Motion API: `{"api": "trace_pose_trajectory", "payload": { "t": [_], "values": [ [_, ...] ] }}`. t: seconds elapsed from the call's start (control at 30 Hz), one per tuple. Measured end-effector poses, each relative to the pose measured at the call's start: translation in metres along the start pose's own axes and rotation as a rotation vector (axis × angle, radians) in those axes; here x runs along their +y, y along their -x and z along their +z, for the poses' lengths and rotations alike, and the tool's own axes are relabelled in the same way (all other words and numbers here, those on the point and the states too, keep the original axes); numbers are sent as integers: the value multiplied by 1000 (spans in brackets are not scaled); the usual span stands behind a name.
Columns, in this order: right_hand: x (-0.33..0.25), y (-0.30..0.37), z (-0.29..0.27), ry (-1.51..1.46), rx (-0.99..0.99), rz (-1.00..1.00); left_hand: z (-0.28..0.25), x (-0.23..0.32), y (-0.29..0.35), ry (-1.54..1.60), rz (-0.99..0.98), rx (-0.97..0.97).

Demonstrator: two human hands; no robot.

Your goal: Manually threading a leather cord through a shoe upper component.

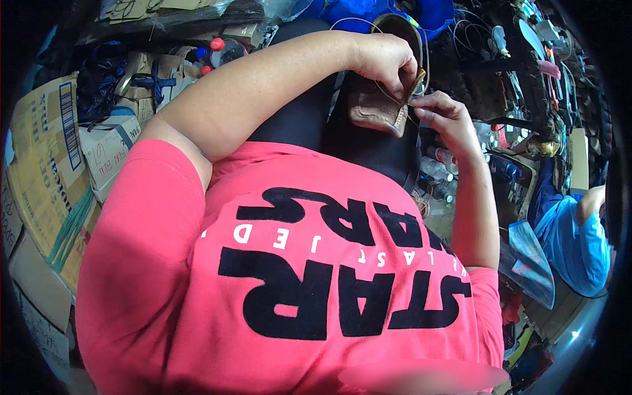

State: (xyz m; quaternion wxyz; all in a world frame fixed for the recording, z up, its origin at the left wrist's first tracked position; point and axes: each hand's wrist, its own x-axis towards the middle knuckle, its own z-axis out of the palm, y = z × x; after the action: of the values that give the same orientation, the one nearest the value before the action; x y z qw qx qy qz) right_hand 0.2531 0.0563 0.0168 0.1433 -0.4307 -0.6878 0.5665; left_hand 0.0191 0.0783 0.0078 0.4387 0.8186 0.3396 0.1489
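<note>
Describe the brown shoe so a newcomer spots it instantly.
Start at the big pink shirt. Above it, over the black-clad legs, the left hand and right hand meet at the shoe. Its brown leather stands out from the black legs and blue material beyond.

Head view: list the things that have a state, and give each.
Brown shoe: resting on the lap
Thread: slack, looped
Left hand: fingers bent, pinched at the shoe
Right hand: thumb and forefinger pinched there
Red-capped bottle: closed

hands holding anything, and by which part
The left hand and right hand are at the edge of the shoe; whether they pinch shoe or thread cannot be told.
</note>
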Motion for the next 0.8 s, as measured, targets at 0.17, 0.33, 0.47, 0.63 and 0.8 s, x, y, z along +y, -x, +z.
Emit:
{"api": "trace_pose_trajectory", "payload": {
  "t": [0.17, 0.33, 0.47, 0.63, 0.8],
  "values": [
    [-20, -8, 42, 245, 97, -137, 0, -21, 23, -208, 50, 197],
    [-28, -7, 40, 354, 111, -242, -61, -61, 114, -194, 16, 625],
    [-34, 1, 39, 373, 96, -157, -106, 9, 190, 100, -506, 955],
    [-28, 8, 51, 578, 240, -200, -46, -11, 185, -137, -250, 774],
    [-31, 12, 54, 682, 241, -211, 46, 17, 119, -302, -27, 675]
  ]
}}
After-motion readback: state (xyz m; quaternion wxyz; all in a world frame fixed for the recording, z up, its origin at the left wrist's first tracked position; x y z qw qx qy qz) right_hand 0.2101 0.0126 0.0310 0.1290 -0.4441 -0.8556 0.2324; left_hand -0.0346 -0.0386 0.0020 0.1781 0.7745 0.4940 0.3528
